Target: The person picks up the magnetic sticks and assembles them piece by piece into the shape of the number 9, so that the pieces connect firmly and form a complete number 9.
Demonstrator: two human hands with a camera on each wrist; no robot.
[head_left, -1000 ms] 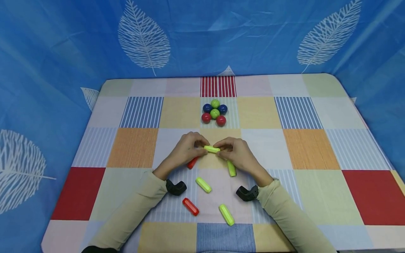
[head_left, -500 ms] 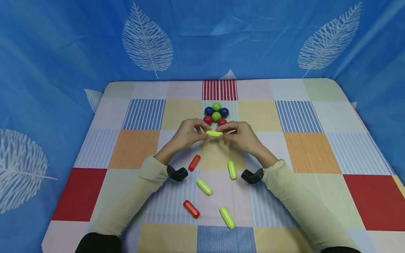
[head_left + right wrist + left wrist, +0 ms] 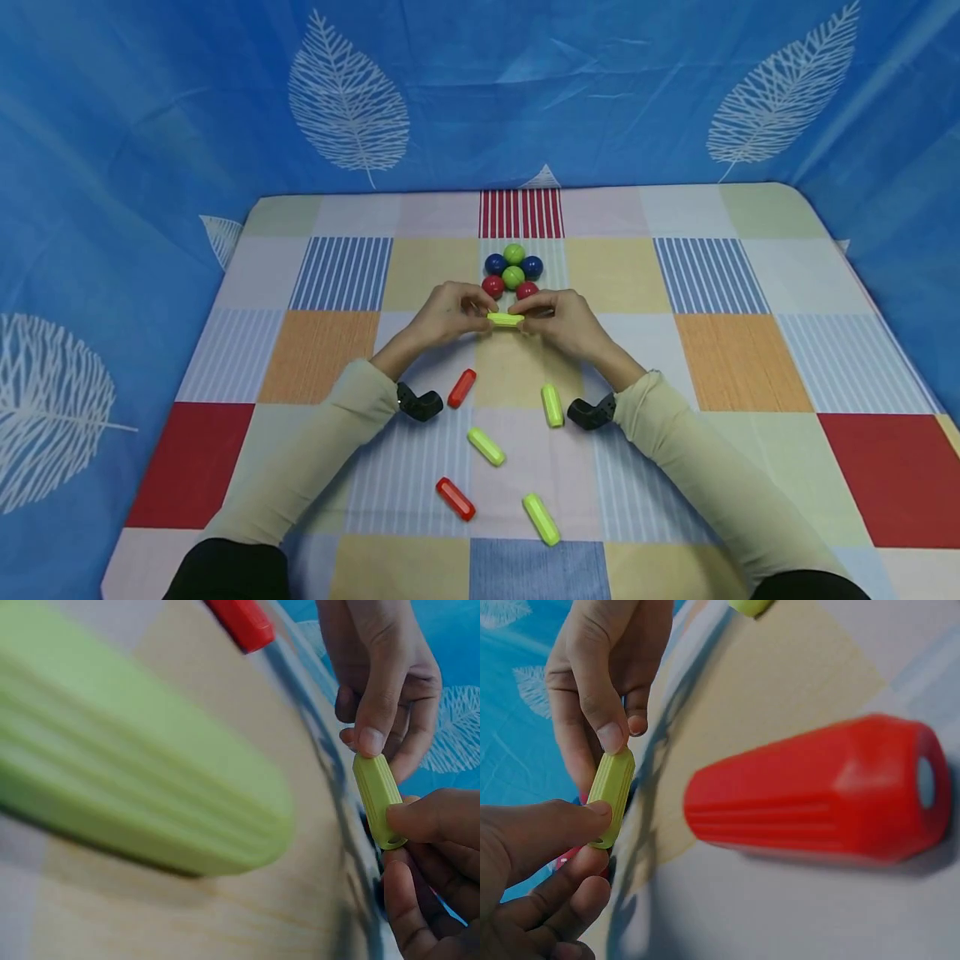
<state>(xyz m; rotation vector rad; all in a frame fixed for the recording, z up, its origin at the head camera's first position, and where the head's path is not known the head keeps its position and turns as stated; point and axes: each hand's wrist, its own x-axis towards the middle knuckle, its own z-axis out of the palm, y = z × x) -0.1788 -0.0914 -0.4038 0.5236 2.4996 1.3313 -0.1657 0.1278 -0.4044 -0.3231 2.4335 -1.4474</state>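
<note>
Both hands hold one ribbed yellow-green stick point(image 3: 506, 318) level above the checked cloth, just in front of the ball cluster point(image 3: 512, 271). My left hand point(image 3: 480, 315) pinches its left end and my right hand point(image 3: 528, 315) pinches its right end. In the left wrist view the stick point(image 3: 611, 796) sits between my left thumb and the right hand's fingertips. The right wrist view shows the stick point(image 3: 379, 801) pinched at both ends the same way. Red, blue and green balls touch one another in the cluster.
Loose sticks lie on the cloth near my forearms: a red one point(image 3: 461, 387), a green one point(image 3: 552, 405), another green point(image 3: 486, 446), a red point(image 3: 455, 498) and a green point(image 3: 541, 518). Blue leaf-print curtain surrounds the table point(image 3: 750, 350).
Both hands carried the green stick away from me, toward the balls, and lifted it off the cloth. The red stick that the left hand hid now lies in plain view.
</note>
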